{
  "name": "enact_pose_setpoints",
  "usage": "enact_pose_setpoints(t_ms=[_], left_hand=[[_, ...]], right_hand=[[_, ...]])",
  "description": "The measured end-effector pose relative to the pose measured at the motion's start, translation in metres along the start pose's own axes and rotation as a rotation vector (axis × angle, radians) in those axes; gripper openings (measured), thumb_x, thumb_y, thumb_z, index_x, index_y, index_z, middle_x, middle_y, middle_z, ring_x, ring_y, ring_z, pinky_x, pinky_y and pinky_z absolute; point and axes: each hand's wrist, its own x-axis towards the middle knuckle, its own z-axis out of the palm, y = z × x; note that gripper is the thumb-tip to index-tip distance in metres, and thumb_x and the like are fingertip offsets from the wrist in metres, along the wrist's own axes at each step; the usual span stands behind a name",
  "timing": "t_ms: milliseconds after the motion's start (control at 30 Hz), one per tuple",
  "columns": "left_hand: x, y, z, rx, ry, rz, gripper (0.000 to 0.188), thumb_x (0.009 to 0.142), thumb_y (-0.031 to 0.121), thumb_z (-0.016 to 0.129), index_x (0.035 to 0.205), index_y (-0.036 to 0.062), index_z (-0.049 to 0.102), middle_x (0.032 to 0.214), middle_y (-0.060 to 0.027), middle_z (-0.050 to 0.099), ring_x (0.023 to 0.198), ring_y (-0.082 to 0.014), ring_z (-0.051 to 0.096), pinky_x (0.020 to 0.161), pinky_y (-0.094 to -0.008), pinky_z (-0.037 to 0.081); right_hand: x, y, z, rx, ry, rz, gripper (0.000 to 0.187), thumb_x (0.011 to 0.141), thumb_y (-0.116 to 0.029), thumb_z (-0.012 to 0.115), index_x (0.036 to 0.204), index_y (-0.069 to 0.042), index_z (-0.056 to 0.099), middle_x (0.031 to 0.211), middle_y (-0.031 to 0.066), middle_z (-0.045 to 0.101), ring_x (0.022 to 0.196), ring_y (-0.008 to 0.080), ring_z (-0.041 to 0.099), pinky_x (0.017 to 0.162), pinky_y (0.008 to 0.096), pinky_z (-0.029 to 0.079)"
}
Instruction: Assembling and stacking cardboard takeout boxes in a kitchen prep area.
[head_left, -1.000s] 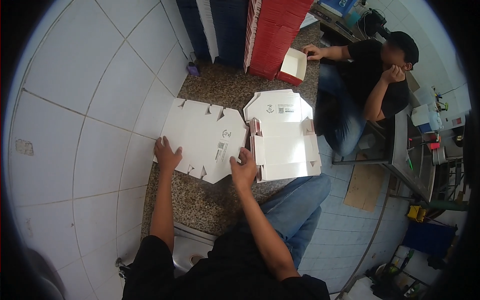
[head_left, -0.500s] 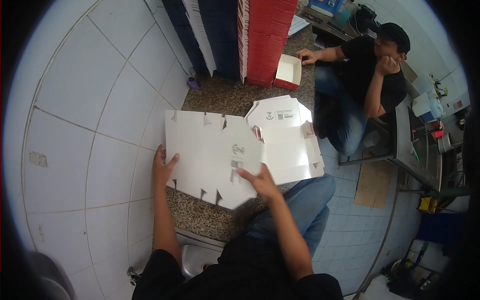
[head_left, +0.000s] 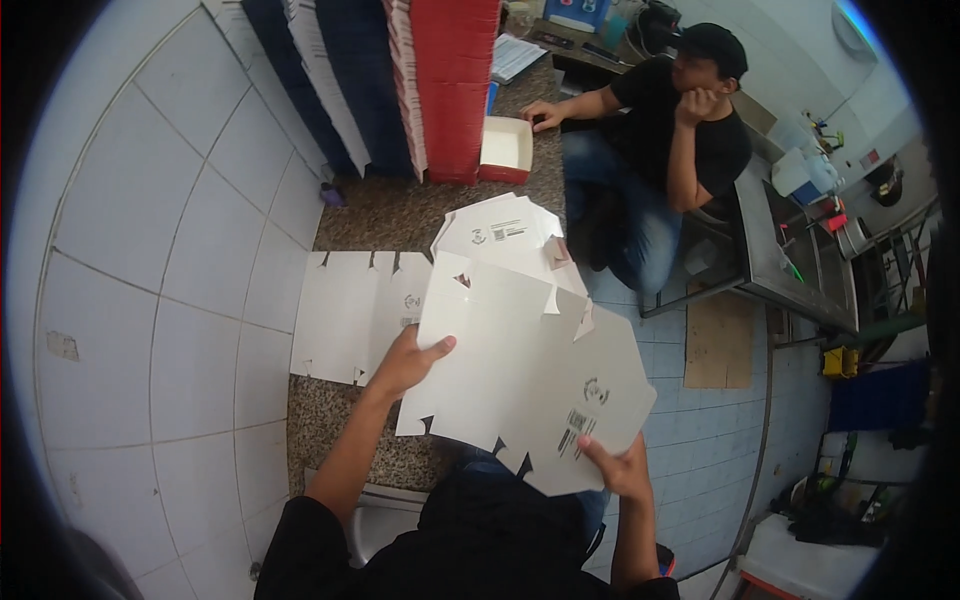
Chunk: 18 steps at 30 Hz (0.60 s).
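A flat white cardboard box blank [head_left: 510,345], notched along its edges and printed near one end, is held up in front of me. My left hand [head_left: 408,362] grips its left edge, thumb on top. At the right end my right hand [head_left: 622,466] pinches it, thumb on the face and fingers underneath. Another flat box blank [head_left: 350,310] lies on the granite counter to the left, partly covered by the held one. Behind the held blank, a stack of white box blanks [head_left: 505,235] shows only its far part.
Tall stacks of folded red boxes [head_left: 455,90] and dark blue boxes [head_left: 365,90] stand at the counter's back. A formed red-and-white tray [head_left: 507,150] sits beside them. A co-worker [head_left: 665,120] sits at the right, one hand by that tray. A tiled wall [head_left: 200,290] borders the left.
The blank I held at the left now lies on the counter there. Both hands have moved right and hold another blank over the stack. My view has shifted a little.
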Motion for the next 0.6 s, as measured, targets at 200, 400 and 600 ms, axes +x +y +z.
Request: enact_pose_setpoints(t_ms=[200,400,600], left_hand=[[0.017,-0.007,0.059,0.405,-0.049,0.128,0.033,0.091,0.021,0.056,0.113,-0.003,0.061,0.106,-0.0178,0.068,0.096,-0.0255,0.064,0.086,-0.0379,0.048],[0.002,-0.019,0.091,-0.395,-0.292,-0.17,0.06,0.099,0.052,0.034,0.125,0.002,0.055,0.117,-0.0105,0.063,0.11,-0.0202,0.056,0.095,-0.0324,0.042],[0.0,-0.025,0.091,-0.145,-0.346,-0.148,0.069,0.099,0.058,0.026,0.129,0.0009,0.05,0.118,-0.0117,0.061,0.106,-0.0213,0.06,0.095,-0.0361,0.047]], right_hand=[[-0.041,-0.001,0.022,0.001,-0.114,-0.198,0.035,0.084,-0.008,0.07,0.113,0.006,0.058,0.101,0.0142,0.067,0.093,0.0198,0.063,0.081,0.0322,0.05],[-0.035,-0.001,0.03,0.388,-0.261,-0.117,0.036,0.089,-0.011,0.066,0.119,0.006,0.056,0.105,0.014,0.066,0.097,0.02,0.062,0.083,0.0329,0.049],[-0.026,0.015,0.036,0.237,-0.247,-0.212,0.037,0.087,-0.013,0.069,0.118,0.004,0.058,0.107,0.0139,0.067,0.097,0.0199,0.063,0.085,0.0329,0.05]])
